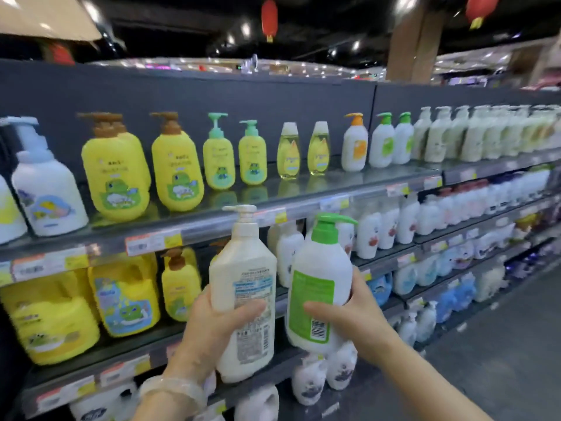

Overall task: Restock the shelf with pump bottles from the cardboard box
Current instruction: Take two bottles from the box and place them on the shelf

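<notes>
While the left hand (212, 323) is grasping the cream bottle (243, 287) upright, the right hand (349, 317) is grasping the green-capped bottle (318, 287) (nearer its matching row (391, 144)) below the top shelf (212, 226).

Far-right shelf bottles (498, 132) blurred — labels unreadable; left edge crops yellow-labelled bottle (7, 208).

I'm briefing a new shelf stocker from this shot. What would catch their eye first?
Front and centre, the left hand grips a cream pump bottle and the right hand grips a white bottle with a green pump, both upright with back labels showing. Behind them, the top shelf holds bright yellow frog bottles at left and a packed row of white bottles at far right.
</notes>
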### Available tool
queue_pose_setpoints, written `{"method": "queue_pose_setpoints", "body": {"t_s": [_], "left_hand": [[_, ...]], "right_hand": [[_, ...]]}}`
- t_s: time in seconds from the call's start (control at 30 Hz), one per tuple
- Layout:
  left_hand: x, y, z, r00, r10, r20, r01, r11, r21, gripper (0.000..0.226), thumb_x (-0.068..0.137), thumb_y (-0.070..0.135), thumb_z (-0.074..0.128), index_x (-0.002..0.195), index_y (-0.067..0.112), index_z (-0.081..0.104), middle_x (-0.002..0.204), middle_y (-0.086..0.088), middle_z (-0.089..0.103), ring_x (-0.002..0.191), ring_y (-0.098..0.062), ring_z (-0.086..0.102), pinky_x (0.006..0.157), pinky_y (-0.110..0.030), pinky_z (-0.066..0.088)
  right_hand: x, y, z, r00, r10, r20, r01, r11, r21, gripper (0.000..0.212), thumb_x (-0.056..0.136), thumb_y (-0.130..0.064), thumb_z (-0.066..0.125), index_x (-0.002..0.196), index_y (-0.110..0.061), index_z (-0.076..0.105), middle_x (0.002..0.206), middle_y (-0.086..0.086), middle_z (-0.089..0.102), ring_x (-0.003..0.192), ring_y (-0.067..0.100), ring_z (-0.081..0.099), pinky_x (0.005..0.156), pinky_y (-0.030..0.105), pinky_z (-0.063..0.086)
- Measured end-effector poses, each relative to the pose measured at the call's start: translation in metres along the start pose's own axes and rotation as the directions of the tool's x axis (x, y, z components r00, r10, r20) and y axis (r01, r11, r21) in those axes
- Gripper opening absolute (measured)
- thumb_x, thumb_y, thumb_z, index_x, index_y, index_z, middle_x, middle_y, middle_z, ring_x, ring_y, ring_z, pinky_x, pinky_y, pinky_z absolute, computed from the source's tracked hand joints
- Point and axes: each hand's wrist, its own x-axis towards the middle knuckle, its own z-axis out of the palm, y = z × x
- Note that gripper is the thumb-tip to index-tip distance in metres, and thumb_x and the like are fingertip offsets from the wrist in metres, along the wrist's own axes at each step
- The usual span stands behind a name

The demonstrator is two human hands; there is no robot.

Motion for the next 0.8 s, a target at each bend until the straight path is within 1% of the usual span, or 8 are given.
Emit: {"method": "queue_pose_setpoints", "body": {"t_s": [0.1, 0.2, 0.27, 0.37, 0.43, 0.5, 0.7, 0.8], "left_hand": [[0.017, 0.021, 0.040, 0.999, 0.032, 0.040, -0.031, 0.999, -0.023, 0.060, 0.037, 0.031, 0.086, 0.093, 0.014, 0.073, 0.092, -0.011, 0.076, 0.086, -0.030, 0.072, 0.076, -0.046, 0.056], [0.031, 0.033, 0.086, 0.996, 0.065, 0.066, -0.064, 0.998, -0.013, 0.063, 0.039, 0.029, 0.084, 0.097, 0.010, 0.070, 0.092, -0.011, 0.076, 0.086, -0.031, 0.072, 0.078, -0.049, 0.056], [0.037, 0.036, 0.121, 0.992, 0.092, 0.081, -0.091, 0.996, -0.017, 0.062, 0.039, 0.029, 0.084, 0.096, 0.009, 0.070, 0.090, -0.012, 0.076, 0.084, -0.031, 0.072, 0.076, -0.048, 0.057], [0.044, 0.035, 0.175, 0.992, 0.092, 0.091, -0.087, 0.995, -0.055, 0.057, 0.039, 0.027, 0.084, 0.092, 0.010, 0.072, 0.090, -0.013, 0.076, 0.084, -0.033, 0.071, 0.073, -0.047, 0.057], [0.049, 0.032, 0.212, 0.992, 0.083, 0.091, -0.076, 0.994, -0.082, 0.057, 0.040, 0.026, 0.085, 0.093, 0.010, 0.072, 0.092, -0.016, 0.075, 0.088, -0.036, 0.070, 0.079, -0.052, 0.055], [0.055, 0.028, 0.249, 0.992, 0.081, 0.093, -0.073, 0.993, -0.090, 0.060, 0.040, 0.025, 0.086, 0.096, 0.008, 0.071, 0.094, -0.017, 0.074, 0.090, -0.037, 0.070, 0.084, -0.056, 0.053], [0.069, 0.015, 0.343, 0.991, 0.060, 0.122, -0.050, 0.995, -0.085, 0.061, 0.036, 0.027, 0.084, 0.093, 0.009, 0.071, 0.089, -0.014, 0.075, 0.084, -0.034, 0.072, 0.078, -0.050, 0.056], [0.079, 0.011, 0.378, 0.988, 0.061, 0.142, -0.050, 0.995, -0.082, 0.065, 0.034, 0.027, 0.083, 0.093, 0.005, 0.069, 0.086, -0.014, 0.076, 0.079, -0.030, 0.072, 0.068, -0.041, 0.058]], "right_hand": [[0.003, -0.029, -0.040, 0.997, -0.058, -0.055, 0.059, 0.998, 0.014, 0.073, 0.050, -0.012, 0.084, 0.111, -0.031, 0.050, 0.102, 0.001, 0.071, 0.092, 0.020, 0.070, 0.075, 0.037, 0.058], [0.005, -0.048, -0.085, 0.991, -0.088, -0.102, 0.089, 0.996, 0.003, 0.081, 0.040, -0.022, 0.086, 0.113, -0.027, 0.051, 0.103, 0.004, 0.072, 0.094, 0.023, 0.070, 0.081, 0.045, 0.057], [0.007, -0.055, -0.120, 0.989, -0.101, -0.106, 0.103, 0.995, 0.017, 0.080, 0.043, -0.018, 0.086, 0.115, -0.024, 0.051, 0.104, 0.006, 0.071, 0.094, 0.025, 0.070, 0.080, 0.045, 0.057], [0.010, -0.063, -0.174, 0.989, -0.110, -0.096, 0.113, 0.993, 0.029, 0.078, 0.045, -0.015, 0.085, 0.113, -0.029, 0.051, 0.104, 0.005, 0.071, 0.093, 0.024, 0.070, 0.078, 0.043, 0.057], [0.014, -0.066, -0.211, 0.988, -0.123, -0.090, 0.125, 0.992, 0.022, 0.082, 0.040, -0.019, 0.087, 0.114, -0.030, 0.051, 0.104, 0.004, 0.071, 0.094, 0.024, 0.070, 0.080, 0.046, 0.057], [0.019, -0.069, -0.248, 0.987, -0.129, -0.094, 0.131, 0.991, 0.017, 0.080, 0.045, -0.015, 0.086, 0.116, -0.028, 0.050, 0.104, 0.004, 0.071, 0.093, 0.024, 0.070, 0.078, 0.043, 0.057], [0.035, -0.071, -0.344, 0.986, -0.144, -0.090, 0.145, 0.989, 0.005, 0.076, 0.049, -0.013, 0.085, 0.117, -0.019, 0.052, 0.102, 0.007, 0.073, 0.090, 0.023, 0.071, 0.071, 0.037, 0.058], [0.045, -0.066, -0.378, 0.985, -0.139, -0.101, 0.141, 0.990, 0.010, 0.084, 0.044, -0.019, 0.086, 0.120, -0.015, 0.051, 0.103, 0.010, 0.072, 0.092, 0.026, 0.071, 0.077, 0.044, 0.058]]}}
